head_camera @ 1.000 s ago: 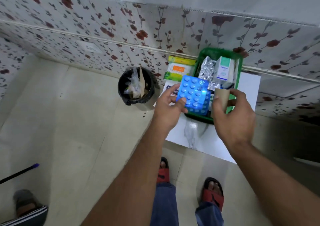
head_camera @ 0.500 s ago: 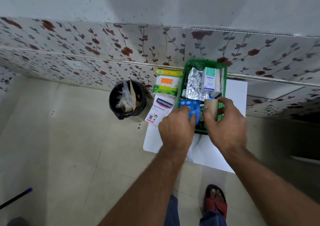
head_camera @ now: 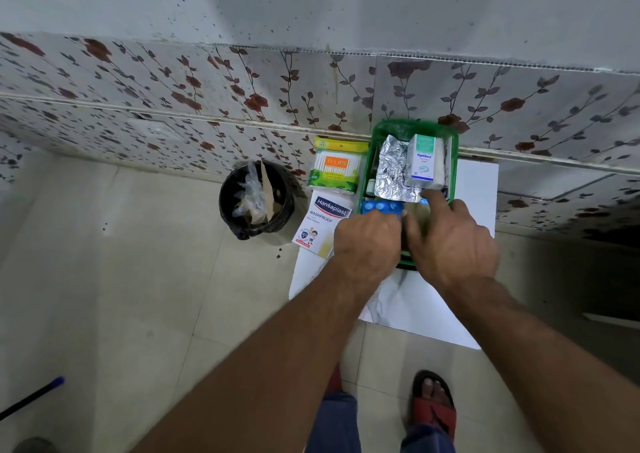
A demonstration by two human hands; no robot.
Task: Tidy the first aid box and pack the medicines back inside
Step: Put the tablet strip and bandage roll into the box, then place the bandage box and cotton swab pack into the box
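Two hands, left hand clamped on blue pill strip, right hand (grip unclear) beside, crowd green box, apparently seating it.

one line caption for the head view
Both hands press blue pill strips into a green box.

Home corner; floral wall tiles (tiled floor); waste bin
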